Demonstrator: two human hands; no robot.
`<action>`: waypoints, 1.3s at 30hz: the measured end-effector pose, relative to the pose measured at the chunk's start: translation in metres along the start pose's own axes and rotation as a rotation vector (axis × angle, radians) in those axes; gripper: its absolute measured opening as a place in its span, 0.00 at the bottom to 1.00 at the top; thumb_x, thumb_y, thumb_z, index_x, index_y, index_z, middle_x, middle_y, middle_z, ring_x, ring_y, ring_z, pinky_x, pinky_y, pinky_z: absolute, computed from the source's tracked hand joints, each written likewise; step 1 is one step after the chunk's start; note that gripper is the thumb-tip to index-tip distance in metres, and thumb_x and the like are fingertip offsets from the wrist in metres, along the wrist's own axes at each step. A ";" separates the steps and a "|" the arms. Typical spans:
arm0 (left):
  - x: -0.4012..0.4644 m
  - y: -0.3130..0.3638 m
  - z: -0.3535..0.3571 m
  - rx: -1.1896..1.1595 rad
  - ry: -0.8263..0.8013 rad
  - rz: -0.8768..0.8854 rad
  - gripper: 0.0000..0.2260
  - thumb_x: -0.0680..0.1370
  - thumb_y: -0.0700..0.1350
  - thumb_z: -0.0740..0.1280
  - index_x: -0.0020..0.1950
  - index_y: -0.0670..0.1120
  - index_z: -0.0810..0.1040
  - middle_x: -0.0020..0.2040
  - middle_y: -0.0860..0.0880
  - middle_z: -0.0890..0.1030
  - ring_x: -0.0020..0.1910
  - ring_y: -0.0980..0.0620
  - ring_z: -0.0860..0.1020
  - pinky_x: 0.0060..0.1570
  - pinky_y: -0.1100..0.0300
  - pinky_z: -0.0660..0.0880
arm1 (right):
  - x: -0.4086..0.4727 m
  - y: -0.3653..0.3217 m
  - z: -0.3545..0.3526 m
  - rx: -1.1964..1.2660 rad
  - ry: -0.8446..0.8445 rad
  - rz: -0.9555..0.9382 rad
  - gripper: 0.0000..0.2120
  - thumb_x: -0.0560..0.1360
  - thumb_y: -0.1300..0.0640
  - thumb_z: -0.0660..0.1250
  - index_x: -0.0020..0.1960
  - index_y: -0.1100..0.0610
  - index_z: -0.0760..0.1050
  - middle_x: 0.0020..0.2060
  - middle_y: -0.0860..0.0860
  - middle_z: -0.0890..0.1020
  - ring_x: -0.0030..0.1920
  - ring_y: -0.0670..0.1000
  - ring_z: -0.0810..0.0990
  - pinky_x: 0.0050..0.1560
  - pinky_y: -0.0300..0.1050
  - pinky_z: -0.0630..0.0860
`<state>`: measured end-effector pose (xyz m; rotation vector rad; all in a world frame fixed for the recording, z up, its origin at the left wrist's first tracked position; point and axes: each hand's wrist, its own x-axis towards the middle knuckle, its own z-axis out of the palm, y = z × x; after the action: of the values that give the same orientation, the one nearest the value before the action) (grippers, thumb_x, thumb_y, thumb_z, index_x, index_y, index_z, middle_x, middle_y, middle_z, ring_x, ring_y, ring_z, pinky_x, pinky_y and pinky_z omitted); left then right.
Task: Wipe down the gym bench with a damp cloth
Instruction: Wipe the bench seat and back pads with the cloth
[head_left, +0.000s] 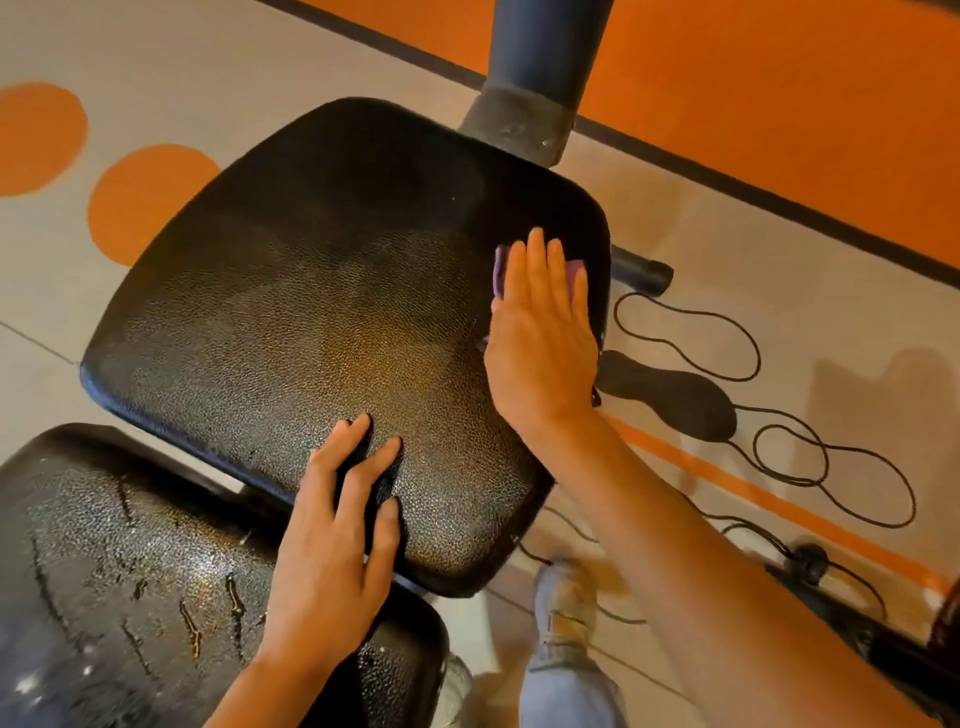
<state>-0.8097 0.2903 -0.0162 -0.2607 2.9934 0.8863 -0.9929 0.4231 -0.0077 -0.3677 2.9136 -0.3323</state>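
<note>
A black textured bench seat pad (291, 312) fills the middle of the head view. My right hand (540, 338) lies flat near the pad's right edge, fingers together, pressing a purple cloth (500, 270) onto the surface; only the cloth's edges show around the fingers. My left hand (337, 540) rests palm down with fingers spread on the pad's near edge and holds nothing. A second black pad (130, 571), cracked and worn, sits at the lower left, partly under my left wrist.
A dark metal post (535, 67) rises behind the pad. Black cords (831, 457) loop over the grey and orange floor on the right, beside a dark flat piece (670, 395). My shoe (566, 608) stands below the pad's near corner.
</note>
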 end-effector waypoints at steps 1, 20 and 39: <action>-0.001 0.000 0.000 0.003 -0.003 -0.005 0.20 0.81 0.49 0.55 0.71 0.45 0.69 0.76 0.51 0.60 0.78 0.52 0.57 0.75 0.59 0.57 | -0.008 -0.005 0.003 0.028 0.010 0.023 0.29 0.82 0.54 0.52 0.78 0.61 0.45 0.78 0.59 0.47 0.78 0.57 0.43 0.77 0.56 0.44; -0.006 0.023 -0.005 -0.166 -0.095 0.196 0.21 0.81 0.40 0.59 0.75 0.43 0.64 0.76 0.48 0.61 0.78 0.54 0.58 0.75 0.65 0.56 | -0.165 -0.029 0.066 0.274 0.267 -0.196 0.28 0.78 0.58 0.65 0.74 0.62 0.60 0.75 0.58 0.63 0.77 0.56 0.53 0.77 0.53 0.48; -0.003 0.025 0.004 -0.162 -0.258 0.247 0.21 0.83 0.41 0.57 0.76 0.46 0.62 0.78 0.51 0.57 0.79 0.55 0.54 0.75 0.56 0.56 | -0.208 -0.051 0.078 1.496 0.420 0.199 0.26 0.82 0.60 0.52 0.76 0.48 0.49 0.77 0.45 0.55 0.75 0.41 0.58 0.72 0.38 0.62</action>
<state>-0.8108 0.3140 -0.0057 0.2125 2.7551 1.0897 -0.7671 0.4141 -0.0381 0.2683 2.0734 -2.4155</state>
